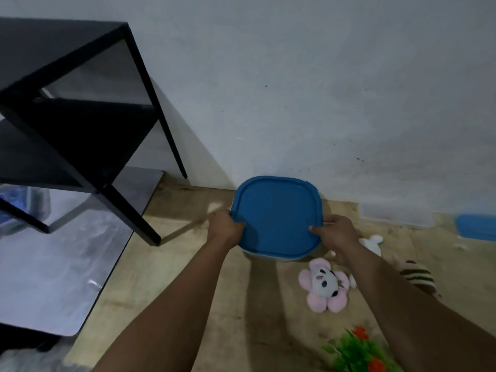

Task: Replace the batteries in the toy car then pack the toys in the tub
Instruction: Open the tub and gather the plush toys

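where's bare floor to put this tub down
Free: the wooden floor between the black shelf leg and the left forearm, and the strip along the wall behind the tub's blue lid. Crowded: right of the tub, around the pink panda plush, a striped toy and the green plant.

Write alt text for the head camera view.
Two bare hands, left hand and right hand, grip opposite edges of a blue lid on a tub on the floor by a wall. A pink panda plush lies nearby; a black shelf stands left.
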